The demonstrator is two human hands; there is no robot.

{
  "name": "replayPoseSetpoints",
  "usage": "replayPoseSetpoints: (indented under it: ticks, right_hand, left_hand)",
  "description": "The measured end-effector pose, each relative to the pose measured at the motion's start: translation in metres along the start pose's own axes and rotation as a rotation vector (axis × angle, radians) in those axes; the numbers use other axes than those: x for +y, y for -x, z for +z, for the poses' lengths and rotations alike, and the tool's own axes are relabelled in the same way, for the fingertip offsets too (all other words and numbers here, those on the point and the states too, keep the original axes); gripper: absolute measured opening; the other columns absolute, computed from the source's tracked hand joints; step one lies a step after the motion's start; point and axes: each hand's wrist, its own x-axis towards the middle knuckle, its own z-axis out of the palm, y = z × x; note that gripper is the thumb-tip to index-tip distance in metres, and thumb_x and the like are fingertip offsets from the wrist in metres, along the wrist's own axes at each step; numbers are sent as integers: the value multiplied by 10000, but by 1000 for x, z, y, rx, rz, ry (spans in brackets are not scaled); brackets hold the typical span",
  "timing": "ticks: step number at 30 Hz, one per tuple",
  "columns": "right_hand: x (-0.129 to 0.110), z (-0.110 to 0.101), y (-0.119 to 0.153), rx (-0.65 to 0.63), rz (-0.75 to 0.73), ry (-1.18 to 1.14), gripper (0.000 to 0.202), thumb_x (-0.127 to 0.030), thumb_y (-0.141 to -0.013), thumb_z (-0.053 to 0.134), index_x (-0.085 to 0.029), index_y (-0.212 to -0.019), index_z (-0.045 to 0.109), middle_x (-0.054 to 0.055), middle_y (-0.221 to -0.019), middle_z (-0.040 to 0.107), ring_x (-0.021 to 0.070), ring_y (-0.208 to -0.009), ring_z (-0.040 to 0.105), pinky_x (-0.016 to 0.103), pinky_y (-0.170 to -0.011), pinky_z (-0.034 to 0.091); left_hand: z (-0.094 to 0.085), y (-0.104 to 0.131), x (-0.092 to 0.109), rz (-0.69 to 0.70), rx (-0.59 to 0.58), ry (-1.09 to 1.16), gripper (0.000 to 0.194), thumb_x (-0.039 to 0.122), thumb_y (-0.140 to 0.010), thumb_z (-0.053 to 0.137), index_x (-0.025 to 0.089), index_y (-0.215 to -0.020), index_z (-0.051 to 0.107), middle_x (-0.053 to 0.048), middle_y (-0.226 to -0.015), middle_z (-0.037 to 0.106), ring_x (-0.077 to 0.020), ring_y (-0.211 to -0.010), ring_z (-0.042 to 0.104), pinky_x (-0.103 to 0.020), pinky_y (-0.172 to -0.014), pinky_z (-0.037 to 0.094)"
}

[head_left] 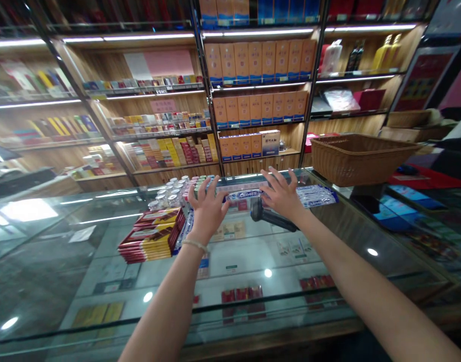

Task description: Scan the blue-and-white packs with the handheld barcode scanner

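Observation:
My left hand (208, 208) pinches the left end of a slim blue-and-white packet (243, 195) between thumb and forefinger, its other fingers raised. At the packet's other end, my right hand (281, 195) grips it with thumb and finger, the rest spread. The packet is stretched level above the glass counter (249, 266). Similar packets (316, 196) lie in a pile to the right of my right hand. More packets (185, 229) are partly hidden behind my left hand. Just below my right hand, a black handheld scanner (274, 218) lies on the glass.
Red-and-yellow packs (153, 234) are stacked left of my left wrist, with clear-topped containers (172, 191) behind. A wicker basket (362, 161) stands at the right. Shelves with orange boxes (258, 63) line the back wall. Boxed goods show beneath the glass.

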Motion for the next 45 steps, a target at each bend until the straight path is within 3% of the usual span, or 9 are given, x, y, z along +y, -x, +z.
replayPoseSetpoints:
  ticks: [19, 33, 42, 45]
  right_hand:
    - [-4, -8, 7, 16, 52, -22, 274, -416, -960, 608, -228, -1145, 681, 155, -1578, 505, 318, -1498, 376, 566, -1260, 50]
    - [-2, -8, 9, 110, 11, 30, 109, -300, -970, 628, -274, -921, 721, 47, -1491, 618, 273, -1457, 424, 569, -1253, 51]
    - [-9, -13, 3, 73, 164, -72, 186, -314, -934, 645, -262, -784, 742, 38, -1563, 537, 331, -1496, 346, 614, -1219, 125]
    - [-9, -12, 3, 37, 228, -139, 166, -315, -908, 665, -264, -774, 750, 37, -1585, 506, 349, -1513, 305, 645, -1199, 144]
  left_hand:
    - [-2, 6, 3, 21, -42, 61, 187, 308, -978, 561, 258, -1099, 693, -92, -1651, 433, -347, -1520, 380, -666, -1274, -4]
    - [-1, 8, 8, 25, -85, 53, 214, 333, -1000, 510, 250, -1100, 681, -106, -1673, 392, -339, -1538, 346, -682, -1259, 53]
    - [-3, 9, 12, -2, -95, 39, 282, 316, -1027, 453, 263, -1136, 708, -118, -1685, 366, -349, -1554, 325, -710, -1233, 126]
    - [-2, 10, 11, 8, -96, 50, 225, 349, -988, 566, 275, -1132, 722, -126, -1692, 346, -369, -1560, 309, -720, -1232, 120]
